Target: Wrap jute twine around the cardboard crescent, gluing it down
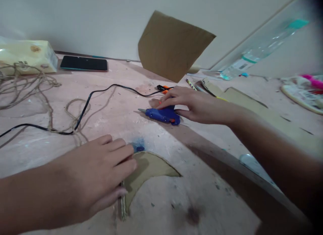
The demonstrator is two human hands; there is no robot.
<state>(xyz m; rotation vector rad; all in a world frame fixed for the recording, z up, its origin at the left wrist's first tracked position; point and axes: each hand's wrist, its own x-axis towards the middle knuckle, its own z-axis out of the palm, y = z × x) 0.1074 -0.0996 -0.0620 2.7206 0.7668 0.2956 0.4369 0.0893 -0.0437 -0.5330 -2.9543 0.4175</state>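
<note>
My left hand [101, 174] is closed over the left end of a curved, crescent-like cardboard piece [148, 167], its thumb against the straight left edge. Cord runs along the piece's edges, and the fingers hide part of that end. Farther forward, my right hand [191, 105] grips a blue glue gun [163, 115] from above. The gun lies on its side on the table with its metal nozzle pointing left. A black cable [88, 103] trails leftward from beside it.
Tangled twine [22, 85], a tissue pack [27, 56] and a phone [84, 63] occupy the back left. A cardboard sheet [174, 46] leans at the wall. To the right are a plastic bottle [257, 56], a notebook [209, 88] and flat cardboard [244, 100].
</note>
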